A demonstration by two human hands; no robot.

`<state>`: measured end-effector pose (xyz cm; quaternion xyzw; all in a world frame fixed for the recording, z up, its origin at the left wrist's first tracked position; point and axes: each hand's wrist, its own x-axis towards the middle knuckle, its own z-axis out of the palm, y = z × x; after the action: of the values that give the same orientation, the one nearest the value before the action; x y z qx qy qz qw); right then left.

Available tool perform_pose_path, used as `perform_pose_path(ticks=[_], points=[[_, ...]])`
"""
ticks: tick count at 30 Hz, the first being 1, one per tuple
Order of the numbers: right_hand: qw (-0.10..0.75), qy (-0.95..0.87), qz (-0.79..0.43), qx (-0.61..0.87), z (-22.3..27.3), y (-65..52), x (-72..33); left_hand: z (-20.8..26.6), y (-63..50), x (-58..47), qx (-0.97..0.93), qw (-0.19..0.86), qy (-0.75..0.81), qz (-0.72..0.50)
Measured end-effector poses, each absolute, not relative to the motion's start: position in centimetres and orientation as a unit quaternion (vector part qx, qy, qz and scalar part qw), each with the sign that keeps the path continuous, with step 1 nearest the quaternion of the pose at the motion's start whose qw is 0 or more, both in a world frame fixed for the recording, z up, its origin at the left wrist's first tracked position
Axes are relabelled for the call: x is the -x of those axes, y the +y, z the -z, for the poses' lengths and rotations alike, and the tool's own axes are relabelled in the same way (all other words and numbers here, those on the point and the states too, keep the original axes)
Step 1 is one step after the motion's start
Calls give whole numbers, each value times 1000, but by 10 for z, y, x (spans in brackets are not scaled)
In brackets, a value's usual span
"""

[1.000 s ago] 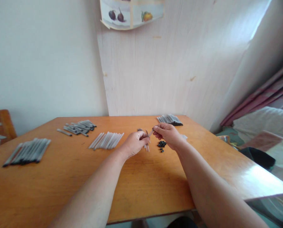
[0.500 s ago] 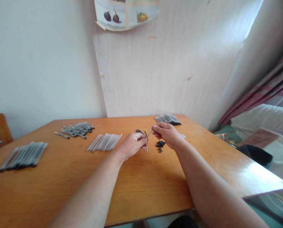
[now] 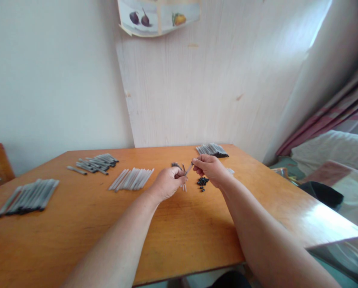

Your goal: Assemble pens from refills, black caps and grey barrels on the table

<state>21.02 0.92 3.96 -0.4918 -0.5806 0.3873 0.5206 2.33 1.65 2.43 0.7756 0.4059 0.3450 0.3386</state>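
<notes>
Between my two hands a thin, pale pen (image 3: 189, 168) slants up to the right. My left hand (image 3: 167, 183) is closed on its lower end with thumb and fingers. My right hand (image 3: 210, 168) pinches its upper end, and the fingers cover the tip. Just below my right hand lies a small heap of black caps or plugs (image 3: 202, 181). Behind and under my left fingers, partly hidden, are thin refill-like sticks (image 3: 184, 187) and a dark cluster of small parts (image 3: 175, 164). Left of my left hand lies a row of white, translucent pen barrels (image 3: 132, 179).
Pens with black ends lie in a row (image 3: 29, 197) at the near left, a loose pile (image 3: 96, 163) at the back left and a stack (image 3: 212, 149) at the back right. The wooden table (image 3: 179, 244) meets the wall; a black bin (image 3: 321, 194) stands beyond its right edge.
Both hands keep their hold on the pen, almost unmoved. The whole view has shifted very slightly.
</notes>
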Motion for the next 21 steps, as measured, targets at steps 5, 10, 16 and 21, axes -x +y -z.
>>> perform_pose_path(ticks=[5,10,16,21], points=[[515,-581,-398,489,-41,8,-210,-26,14,-24,-771,342,413,-345],[545,-560,-362,509,-48,8,-230,-23,19,-23,-749,352,412,-382],[551,-478,-191,657,-46,16,-265,-18,28,-19,-718,366,418,-420],[383,-497,-66,776,-30,29,-288,-16,32,-16,-707,371,420,-431]])
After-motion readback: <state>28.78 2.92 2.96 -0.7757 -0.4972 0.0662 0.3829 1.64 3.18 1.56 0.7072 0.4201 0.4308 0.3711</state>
